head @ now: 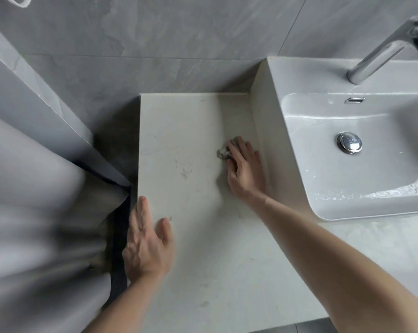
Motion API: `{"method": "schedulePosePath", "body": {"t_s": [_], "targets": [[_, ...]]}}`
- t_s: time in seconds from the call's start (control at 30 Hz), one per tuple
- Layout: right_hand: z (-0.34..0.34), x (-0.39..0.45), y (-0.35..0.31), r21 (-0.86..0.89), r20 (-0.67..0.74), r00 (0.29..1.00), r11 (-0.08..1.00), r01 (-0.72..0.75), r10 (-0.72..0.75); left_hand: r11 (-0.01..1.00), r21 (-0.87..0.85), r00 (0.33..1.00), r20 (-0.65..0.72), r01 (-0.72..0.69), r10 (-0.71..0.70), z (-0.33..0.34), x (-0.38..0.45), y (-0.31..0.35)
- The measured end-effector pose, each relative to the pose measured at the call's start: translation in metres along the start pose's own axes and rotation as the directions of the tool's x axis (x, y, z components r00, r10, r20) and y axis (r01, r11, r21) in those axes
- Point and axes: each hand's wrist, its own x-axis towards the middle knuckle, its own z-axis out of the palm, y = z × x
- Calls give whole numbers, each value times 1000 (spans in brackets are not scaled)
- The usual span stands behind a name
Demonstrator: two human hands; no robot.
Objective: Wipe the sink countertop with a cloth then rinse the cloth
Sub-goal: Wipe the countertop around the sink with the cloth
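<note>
A pale marble countertop (pixel 186 145) runs from the tiled wall toward me, left of a white basin (pixel 361 179). My right hand (pixel 245 171) lies over a small grey cloth (pixel 224 151) and presses it onto the counter close to the basin's left wall; only the cloth's far edge shows past my fingers. My left hand (pixel 146 243) rests flat on the counter's left edge, fingers straight. Faint smudges mark the stone between my hands.
A chrome tap (pixel 380 54) rises at the top right over the basin, which has a round metal drain plug (pixel 349 142) and wet patches. Grey tiled walls stand behind and to the left. A pale curtain-like sheet (pixel 35 212) hangs beside the counter's left edge.
</note>
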Motion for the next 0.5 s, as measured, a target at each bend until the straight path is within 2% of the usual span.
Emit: {"method": "schedulePosePath", "body": {"t_s": [0.2, 0.5], "targets": [[-19, -99, 21, -22, 19, 997, 997, 77, -76, 1000, -7, 1000, 15, 2, -2, 0, 1, 0], [-55, -253, 72, 37, 93, 994, 997, 61, -65, 1000, -17, 1000, 3, -5, 5, 5, 3, -5]]}}
